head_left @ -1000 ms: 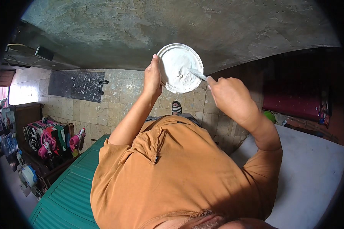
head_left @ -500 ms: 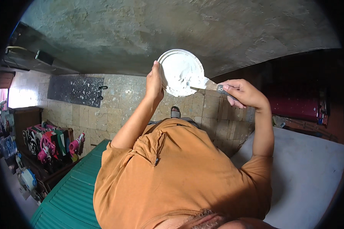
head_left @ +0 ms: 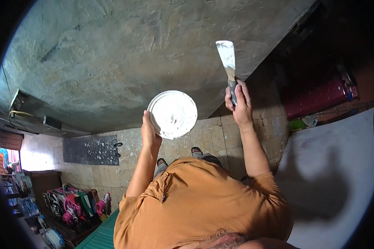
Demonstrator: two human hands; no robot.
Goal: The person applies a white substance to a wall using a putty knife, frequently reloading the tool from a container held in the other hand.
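Observation:
In my left hand [head_left: 150, 132] is a round tub of white paste [head_left: 173, 114], gripped by its side in front of my body. Its open top faces up, and the paste inside looks uneven. My right hand [head_left: 239, 101] is closed round the dark handle of a putty knife [head_left: 227, 56]. White paste coats the blade, which points away from me and stands apart from the tub. Beyond both hands rises a rough grey-green wall [head_left: 124, 54]; whether the blade touches it I cannot tell.
A dark mat with white flecks [head_left: 90, 150] lies on the tiled floor [head_left: 212, 139]. Pink and black items [head_left: 72, 205] crowd the left, beside a green slatted surface [head_left: 99, 234]. On the right are a pale flat surface [head_left: 320, 182] and a dark red box-like object [head_left: 316, 99].
The putty knife has come out of the tub and swung up toward the wall, paste on its blade. In the picture, the tub sits lower and farther left. My view has shifted.

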